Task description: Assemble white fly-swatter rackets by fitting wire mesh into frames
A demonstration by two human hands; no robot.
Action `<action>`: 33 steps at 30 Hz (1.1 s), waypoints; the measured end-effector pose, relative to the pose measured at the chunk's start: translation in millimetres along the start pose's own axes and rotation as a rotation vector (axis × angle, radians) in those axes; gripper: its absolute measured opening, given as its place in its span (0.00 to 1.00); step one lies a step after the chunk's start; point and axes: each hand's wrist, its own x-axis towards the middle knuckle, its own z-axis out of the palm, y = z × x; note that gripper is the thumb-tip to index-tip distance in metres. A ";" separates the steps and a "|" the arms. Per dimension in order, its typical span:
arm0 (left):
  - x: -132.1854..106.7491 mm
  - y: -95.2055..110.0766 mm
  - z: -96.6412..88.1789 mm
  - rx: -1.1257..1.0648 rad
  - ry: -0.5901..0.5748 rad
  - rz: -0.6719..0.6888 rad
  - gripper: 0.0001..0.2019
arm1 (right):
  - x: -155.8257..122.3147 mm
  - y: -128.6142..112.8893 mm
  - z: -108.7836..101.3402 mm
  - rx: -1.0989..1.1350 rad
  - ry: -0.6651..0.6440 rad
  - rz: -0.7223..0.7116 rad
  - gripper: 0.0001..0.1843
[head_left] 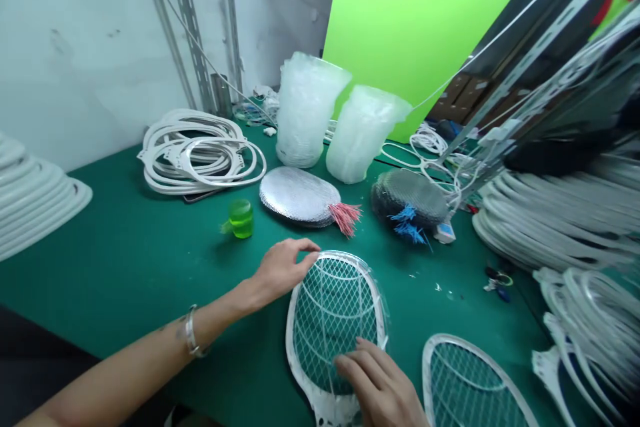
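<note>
A white racket-shaped swatter frame (295, 373) lies on the green table, with diamond mesh and curved ribs across its opening. A clear edge shows along its right side, perhaps a transparent sheet. My left hand (285, 268) grips the frame's upper left rim between thumb and fingers. Over the lower right of the mesh is my right hand (383, 383), its fingers bent, apart and slightly blurred; nothing shows in them. Whether those fingertips touch the mesh I cannot tell. A second meshed frame (477, 353) lies to the right, cut off by the picture's lower edge.
Behind are a silver mesh stack (297, 193) with red wires and a dark mesh stack (413, 193) with blue wires. A green jar (241, 219) stands left. Farther back are two translucent bundles (305, 110). White frames pile up left (200, 153) and right (555, 220).
</note>
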 end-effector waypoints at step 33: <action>49.2 10.8 58.7 0.422 -0.068 0.047 0.06 | 6.4 -2.7 18.6 0.116 -0.007 0.084 0.14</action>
